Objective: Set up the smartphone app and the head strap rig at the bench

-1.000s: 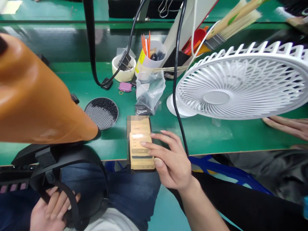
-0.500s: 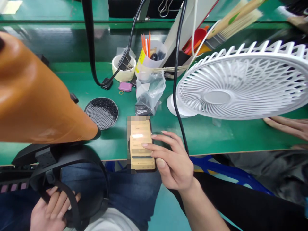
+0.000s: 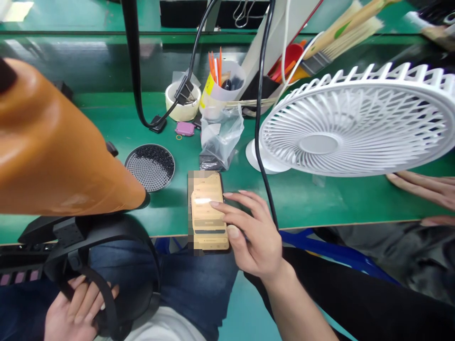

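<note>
A phone (image 3: 207, 213) with a lit yellowish screen lies over the front edge of the green table (image 3: 320, 199). My right hand (image 3: 249, 232) rests beside it with fingers spread. Its index fingertip touches the screen and its thumb lies against the phone's right edge. My left hand (image 3: 76, 310) is down in my lap at the lower left, fingers curled round a black strap (image 3: 106, 303) of a black headset-like device (image 3: 88, 237). A large orange shape (image 3: 60, 147) fills the left side, close to the camera.
A white fan (image 3: 351, 123) lies tilted at the right, with a black cable (image 3: 261, 118) hanging before it. Behind the phone are a clear plastic bag (image 3: 220, 137), a round black mesh dish (image 3: 151, 166), a tape roll (image 3: 183, 102) and a pen cup (image 3: 222, 87). Another person's hand (image 3: 423, 187) rests at the far right.
My right hand has shifted slightly up and left, and the index fingertip has slid higher on the phone screen. The left hand has not moved.
</note>
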The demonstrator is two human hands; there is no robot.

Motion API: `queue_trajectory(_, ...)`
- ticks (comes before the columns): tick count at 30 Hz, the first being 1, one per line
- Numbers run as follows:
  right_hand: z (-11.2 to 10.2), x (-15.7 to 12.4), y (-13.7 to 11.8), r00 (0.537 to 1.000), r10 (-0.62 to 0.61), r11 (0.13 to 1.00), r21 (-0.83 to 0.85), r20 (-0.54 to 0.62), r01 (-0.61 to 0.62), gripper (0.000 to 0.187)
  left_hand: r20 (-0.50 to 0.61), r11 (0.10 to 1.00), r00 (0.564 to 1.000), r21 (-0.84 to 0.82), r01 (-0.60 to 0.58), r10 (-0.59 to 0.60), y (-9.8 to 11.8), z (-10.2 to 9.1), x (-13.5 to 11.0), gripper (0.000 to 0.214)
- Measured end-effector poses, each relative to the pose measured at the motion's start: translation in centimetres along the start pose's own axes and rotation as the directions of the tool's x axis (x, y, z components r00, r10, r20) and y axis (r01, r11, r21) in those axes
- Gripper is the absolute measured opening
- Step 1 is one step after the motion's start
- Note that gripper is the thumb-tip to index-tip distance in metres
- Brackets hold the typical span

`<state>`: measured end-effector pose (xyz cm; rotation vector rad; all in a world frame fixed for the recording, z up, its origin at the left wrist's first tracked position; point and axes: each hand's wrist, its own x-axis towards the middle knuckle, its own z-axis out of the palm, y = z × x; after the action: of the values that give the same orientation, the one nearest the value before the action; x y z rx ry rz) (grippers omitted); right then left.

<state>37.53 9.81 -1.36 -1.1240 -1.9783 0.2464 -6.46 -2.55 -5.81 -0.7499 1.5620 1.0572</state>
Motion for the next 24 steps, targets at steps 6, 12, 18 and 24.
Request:
queue_trajectory(6,0.01,-0.06,0.07,1.0,-0.017,1.0,0.0,0.008,0.017,0.018,0.028,0.999,1.0,0.032,0.009,-0.01,0.36,-0.59,0.67,0.019)
queue_trajectory(12,0.11,-0.35,0.09,0.999,0.0,1.0,0.001,-0.039,0.0,0.021,0.018,0.999,1.0,0.025,-0.022,0.021,0.31,-0.74,0.81,0.015)
queue_trajectory(18,-0.29,-0.1,-0.2,0.999,-0.039,0.998,0.041,0.001,0.039,0.018,-0.005,1.0,1.0,0.011,-0.016,0.016,0.1,-0.36,0.19,0.019)
queue_trajectory(24,-0.21,-0.05,-0.09,0.998,-0.056,0.998,0.019,0.029,0.055,0.017,-0.015,0.999,1.0,0.048,0.015,-0.015,0.1,-0.03,-0.1,0.021)
